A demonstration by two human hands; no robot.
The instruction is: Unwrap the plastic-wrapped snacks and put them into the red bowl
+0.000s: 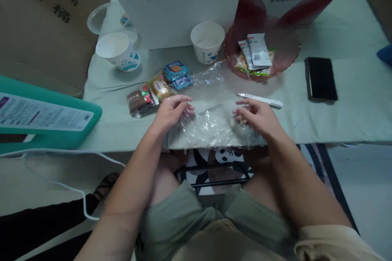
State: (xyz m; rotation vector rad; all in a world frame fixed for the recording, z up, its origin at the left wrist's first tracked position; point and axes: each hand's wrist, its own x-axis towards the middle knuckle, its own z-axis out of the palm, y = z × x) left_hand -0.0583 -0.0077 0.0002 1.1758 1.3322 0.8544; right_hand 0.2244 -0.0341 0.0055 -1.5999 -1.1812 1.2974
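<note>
A crinkled clear plastic bag [211,124] lies spread at the table's front edge, between my two hands. At its left upper side is my left hand [175,110], its fingers loosely bent and apart; the lower fingers come close to the film, and I cannot tell whether they touch it. Over the bag's right side hovers my right hand [255,116], fingers loosely curled and apart, with nothing visible in them. Just behind it lies a white-handled utility knife [263,100]. Left of my left hand are a brown packaged snack [141,100], a yellow-wrapped snack [161,85] and small blue packets [177,74].
Two paper cups, one at left [118,53] and one at centre [207,43], stand towards the back. A pink glass bowl [288,49] holds several packets. A phone [321,78] lies right. A green container [88,110] and cardboard box [45,28] flank the left.
</note>
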